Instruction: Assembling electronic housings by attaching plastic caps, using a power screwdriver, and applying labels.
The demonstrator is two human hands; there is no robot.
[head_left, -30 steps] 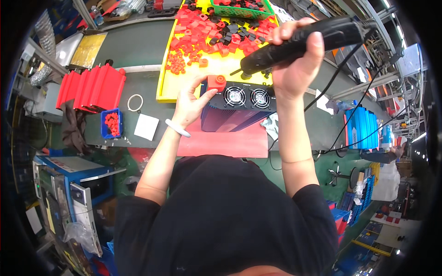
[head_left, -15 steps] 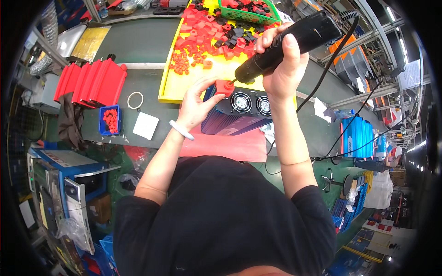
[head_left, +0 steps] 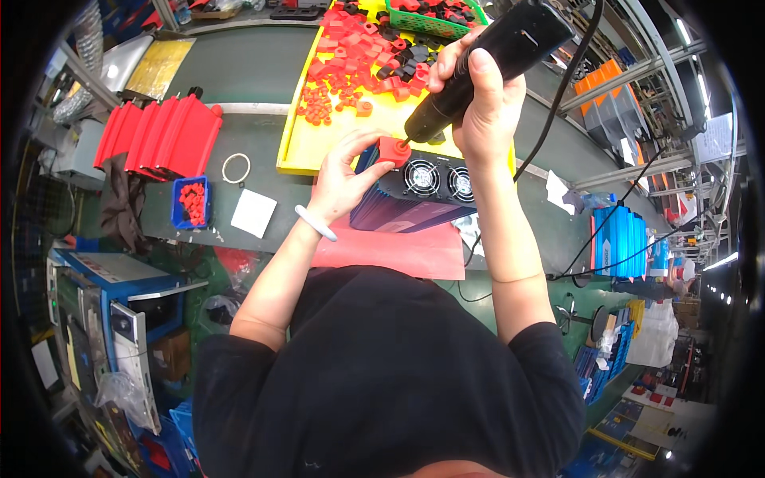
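Gripping a black power driver (head_left: 498,60) in your right hand (head_left: 483,102), you hold it at a slant in the head view, its fingers wrapped around the body and its thumb along the near side. The thin bit points down and to the left, and its tip meets the round recess of a red corner block (head_left: 391,150). Your left hand (head_left: 344,182) pinches that block between thumb and fingers, at the left end of the fan panel on a dark, finned case (head_left: 414,203). The case stands with this panel facing up, two round fans (head_left: 421,177) side by side in it, and a pink mat (head_left: 390,253) lies at its near side on the green worktop (head_left: 231,72). A pale band (head_left: 316,223) circles your left wrist.

Beyond the case lies a yellow tray (head_left: 307,155), strewn with loose red and black pieces (the smallest red ones gather toward its left side), and a green basket (head_left: 430,25) of similar pieces sits at its far end. To your left are a pale ring (head_left: 236,168), a white sheet (head_left: 253,213), a small blue bin (head_left: 176,209) of red bits, and a group of red finned housings (head_left: 163,139). A black cable (head_left: 550,131) hangs to the right of your right hand.
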